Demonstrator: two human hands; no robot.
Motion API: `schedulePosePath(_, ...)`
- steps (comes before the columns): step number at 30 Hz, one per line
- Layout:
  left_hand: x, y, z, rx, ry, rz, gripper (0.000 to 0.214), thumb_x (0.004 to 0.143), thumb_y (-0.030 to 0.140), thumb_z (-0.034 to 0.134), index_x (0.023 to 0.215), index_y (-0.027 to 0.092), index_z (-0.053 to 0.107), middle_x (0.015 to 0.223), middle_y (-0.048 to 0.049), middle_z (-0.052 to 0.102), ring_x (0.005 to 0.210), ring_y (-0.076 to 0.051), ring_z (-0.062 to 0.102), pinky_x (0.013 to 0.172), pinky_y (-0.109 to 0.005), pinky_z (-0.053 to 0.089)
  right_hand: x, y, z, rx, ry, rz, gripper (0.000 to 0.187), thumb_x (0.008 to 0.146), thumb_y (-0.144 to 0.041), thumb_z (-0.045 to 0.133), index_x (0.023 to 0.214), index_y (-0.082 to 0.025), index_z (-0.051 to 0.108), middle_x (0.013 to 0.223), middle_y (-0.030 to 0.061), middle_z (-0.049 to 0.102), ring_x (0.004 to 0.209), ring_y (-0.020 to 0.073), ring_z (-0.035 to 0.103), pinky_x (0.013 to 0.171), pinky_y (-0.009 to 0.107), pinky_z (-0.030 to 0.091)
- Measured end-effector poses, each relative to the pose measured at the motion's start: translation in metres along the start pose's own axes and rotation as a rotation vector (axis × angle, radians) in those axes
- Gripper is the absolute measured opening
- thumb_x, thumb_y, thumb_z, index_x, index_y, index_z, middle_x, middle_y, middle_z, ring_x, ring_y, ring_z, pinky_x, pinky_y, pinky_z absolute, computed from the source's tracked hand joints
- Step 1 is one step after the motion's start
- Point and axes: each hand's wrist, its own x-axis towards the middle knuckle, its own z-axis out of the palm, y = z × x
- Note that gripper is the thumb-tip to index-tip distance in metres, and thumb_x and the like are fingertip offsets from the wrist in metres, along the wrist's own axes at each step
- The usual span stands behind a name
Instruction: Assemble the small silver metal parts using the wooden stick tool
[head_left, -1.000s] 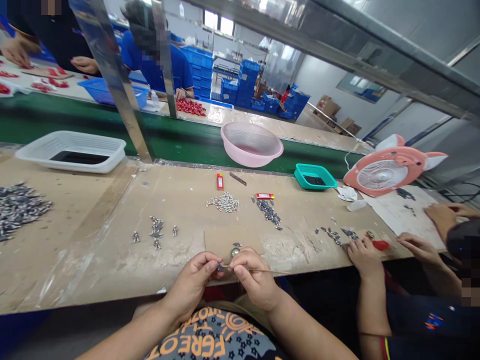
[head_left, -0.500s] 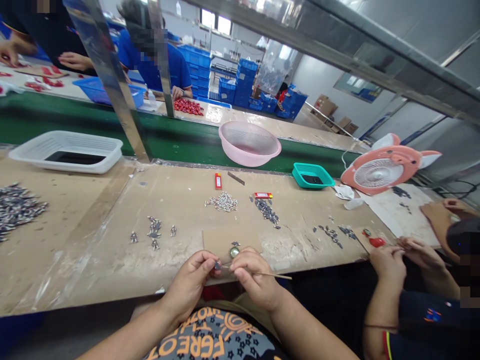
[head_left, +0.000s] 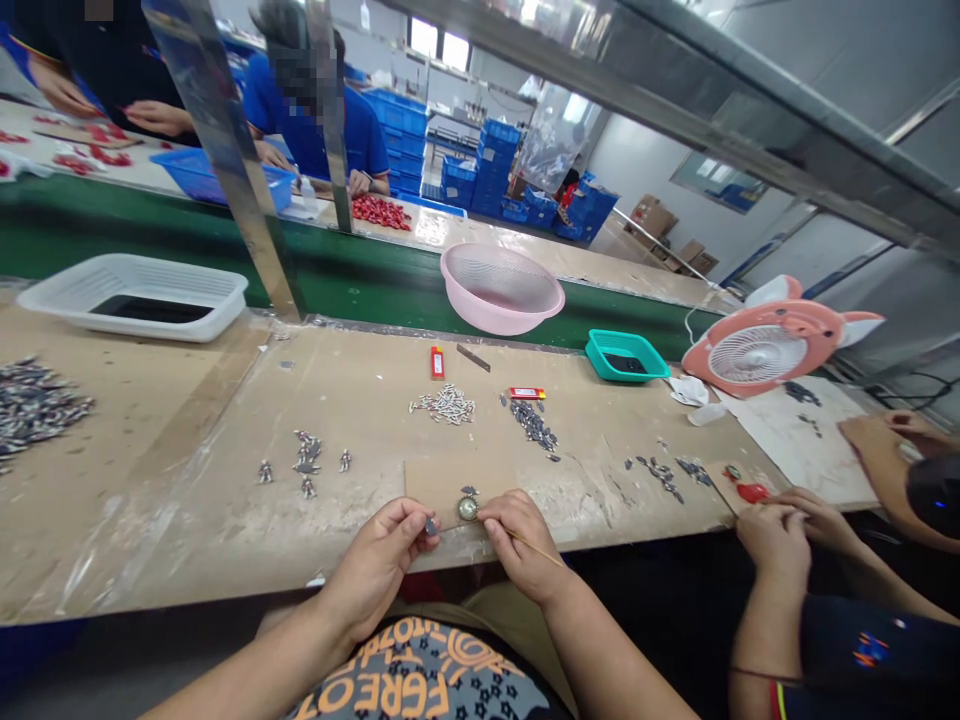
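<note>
My left hand [head_left: 385,553] is closed in a pinch on a small dark metal part [head_left: 430,524] at the near edge of the wooden bench. My right hand [head_left: 521,545] is closed on a thin wooden stick [head_left: 534,548]; its tip reaches toward a small round greenish pot [head_left: 468,508] on a cardboard square [head_left: 450,476]. Beyond lie a heap of silver parts [head_left: 448,404], a heap of dark parts [head_left: 535,424] and a few small metal figures [head_left: 308,463].
A pink bowl [head_left: 501,288], a teal tray [head_left: 626,356] and a white tray [head_left: 129,295] stand by the green conveyor [head_left: 345,280]. A pink fan [head_left: 772,346] is at the right. Another person's hands [head_left: 780,530] work beside me. People in blue sit across.
My right hand has turned the stick from lying level across my fingers to pointing its tip at the round pot. The person at my right drew both hands together near the bench edge.
</note>
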Motion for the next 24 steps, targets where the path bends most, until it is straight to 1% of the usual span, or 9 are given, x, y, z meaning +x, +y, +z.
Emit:
schedulePosePath(2, 0.0, 0.0, 0.0, 0.01, -0.009, 0.005, 0.014, 0.082, 0.029, 0.062, 0.077, 0.017, 0.063, 0.075, -0.0002, 0.06, 0.071, -0.012, 0.054, 0.073, -0.024, 0.043, 0.001, -0.001, 0.0, 0.021, -0.004, 0.003, 0.016, 0.088, -0.019, 0.049, 0.096, -0.02, 0.062, 0.087, 0.0055, 0.065, 0.085, 0.0188, 0.057, 0.081, 0.037, 0.043)
schedulePosePath(5, -0.001, 0.001, 0.001, 0.008, -0.02, 0.008, 0.013, 0.081, 0.029, 0.062, 0.077, 0.017, 0.063, 0.076, 0.0, 0.06, 0.071, -0.012, 0.054, 0.072, -0.024, 0.042, 0.002, -0.006, 0.002, 0.11, 0.0, 0.034, 0.016, 0.089, -0.021, 0.047, 0.09, -0.02, 0.063, 0.083, 0.0052, 0.064, 0.082, 0.0183, 0.057, 0.079, 0.036, 0.044)
schedulePosePath(9, -0.001, 0.001, 0.002, -0.007, -0.013, 0.009, 0.015, 0.079, 0.031, 0.065, 0.076, 0.017, 0.063, 0.074, -0.0008, 0.061, 0.07, -0.013, 0.054, 0.073, -0.026, 0.043, 0.005, -0.022, 0.006, 0.297, 0.071, 0.098, 0.021, 0.092, -0.027, 0.043, 0.087, -0.021, 0.062, 0.079, 0.0054, 0.062, 0.08, 0.0183, 0.057, 0.074, 0.034, 0.047)
schedulePosePath(12, 0.0, 0.0, 0.002, -0.003, -0.016, 0.018, 0.015, 0.078, 0.031, 0.066, 0.077, 0.016, 0.063, 0.073, -0.0013, 0.061, 0.07, -0.014, 0.054, 0.073, -0.027, 0.042, 0.01, -0.036, 0.008, 0.371, 0.059, 0.069, 0.022, 0.092, -0.028, 0.042, 0.088, -0.021, 0.062, 0.08, 0.0053, 0.062, 0.081, 0.0182, 0.057, 0.076, 0.035, 0.048)
schedulePosePath(16, 0.0, 0.0, 0.0, 0.001, -0.024, 0.009, 0.015, 0.078, 0.032, 0.066, 0.078, 0.017, 0.063, 0.071, -0.0021, 0.062, 0.071, -0.015, 0.056, 0.073, -0.027, 0.042, 0.016, -0.045, 0.01, 0.348, 0.025, 0.047, 0.022, 0.092, -0.028, 0.042, 0.087, -0.021, 0.063, 0.079, 0.0051, 0.062, 0.08, 0.0182, 0.057, 0.076, 0.035, 0.047)
schedulePosePath(24, 0.0, -0.001, 0.0, -0.004, -0.048, 0.033, 0.014, 0.08, 0.03, 0.064, 0.077, 0.016, 0.062, 0.073, -0.0024, 0.062, 0.072, -0.015, 0.056, 0.073, -0.028, 0.042, 0.019, -0.049, 0.01, 0.289, -0.025, 0.0, 0.019, 0.091, -0.023, 0.042, 0.09, -0.021, 0.061, 0.081, 0.0047, 0.063, 0.081, 0.018, 0.057, 0.08, 0.036, 0.046)
